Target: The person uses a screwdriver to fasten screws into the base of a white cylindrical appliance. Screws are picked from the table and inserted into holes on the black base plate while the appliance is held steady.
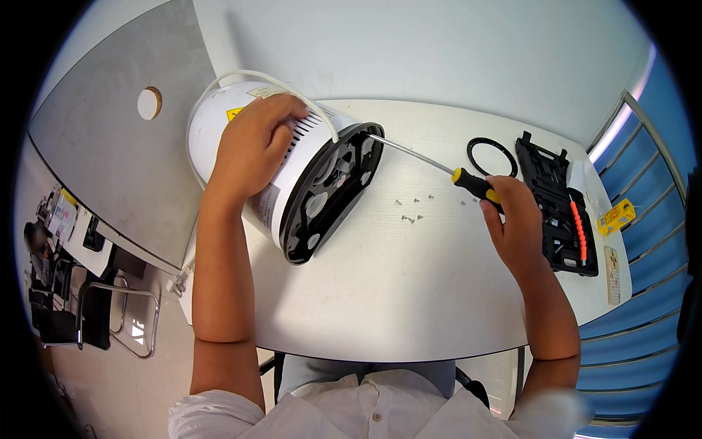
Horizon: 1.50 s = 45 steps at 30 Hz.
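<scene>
A white cylindrical appliance (212, 124) with side vents lies tipped over on the table, its black base (329, 197) turned toward the right. My left hand (256, 143) is curled over its side and steadies it. A pale power cord (281, 83) loops across the body. In my right hand (518, 223) is a screwdriver (420, 155) with a black and yellow handle. Its tip meets the upper edge of the base; the exact contact point is too small to make out. Several small screws (411, 219) are scattered on the tabletop between the base and my right hand.
A black ring (492, 157) lies beside an opened black tool case (537, 164) holding an orange flexible shaft (578, 230). Farther right are a yellow box (616, 216) and a pale remote control (613, 274). A grey panel (110, 110) borders the table's left; metal railings (643, 245) stand right.
</scene>
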Motion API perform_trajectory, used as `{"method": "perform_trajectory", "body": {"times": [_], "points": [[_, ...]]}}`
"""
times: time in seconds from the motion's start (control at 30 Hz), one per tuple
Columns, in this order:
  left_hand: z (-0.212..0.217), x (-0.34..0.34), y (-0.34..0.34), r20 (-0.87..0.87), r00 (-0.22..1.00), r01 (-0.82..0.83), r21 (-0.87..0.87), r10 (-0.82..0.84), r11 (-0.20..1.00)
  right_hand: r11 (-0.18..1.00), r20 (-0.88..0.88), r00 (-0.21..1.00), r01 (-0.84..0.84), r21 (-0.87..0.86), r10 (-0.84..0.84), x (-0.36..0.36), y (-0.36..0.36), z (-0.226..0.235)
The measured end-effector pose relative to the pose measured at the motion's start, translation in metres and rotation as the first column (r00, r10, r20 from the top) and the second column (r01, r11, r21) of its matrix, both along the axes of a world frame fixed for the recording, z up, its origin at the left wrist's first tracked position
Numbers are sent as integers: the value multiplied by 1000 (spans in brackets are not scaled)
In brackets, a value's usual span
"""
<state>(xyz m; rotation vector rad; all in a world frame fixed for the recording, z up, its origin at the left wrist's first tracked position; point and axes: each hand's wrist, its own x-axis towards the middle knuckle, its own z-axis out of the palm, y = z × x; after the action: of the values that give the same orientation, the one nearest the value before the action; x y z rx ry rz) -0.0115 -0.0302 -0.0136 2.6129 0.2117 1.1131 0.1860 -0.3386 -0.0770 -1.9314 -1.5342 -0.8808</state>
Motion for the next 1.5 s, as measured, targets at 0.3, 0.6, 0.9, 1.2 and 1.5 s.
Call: {"method": "perform_trajectory", "body": {"times": [0.3,0.6,0.9,1.2,1.5], "points": [[1,0,0,-9,1000,5,-10,-5,1000,1000,-41,999,11,29,-10,-1,2,-1],[3,-2,-2,-84,996,-36,-36,33,999,999,0,999,-41,-23,41,0,-1,2],[1,0,-2,3,1000,-15,-8,15,1000,999,-142,990,-13,-46,6,4,0,-9],[-1,1,1,14,1000,-5,18,5,1000,1000,20,1000,3,11,-3,2,1,-1],[1,0,-2,-9,1000,-23,-11,23,1000,1000,19,1000,13,12,-13,-6,6,-5]]}}
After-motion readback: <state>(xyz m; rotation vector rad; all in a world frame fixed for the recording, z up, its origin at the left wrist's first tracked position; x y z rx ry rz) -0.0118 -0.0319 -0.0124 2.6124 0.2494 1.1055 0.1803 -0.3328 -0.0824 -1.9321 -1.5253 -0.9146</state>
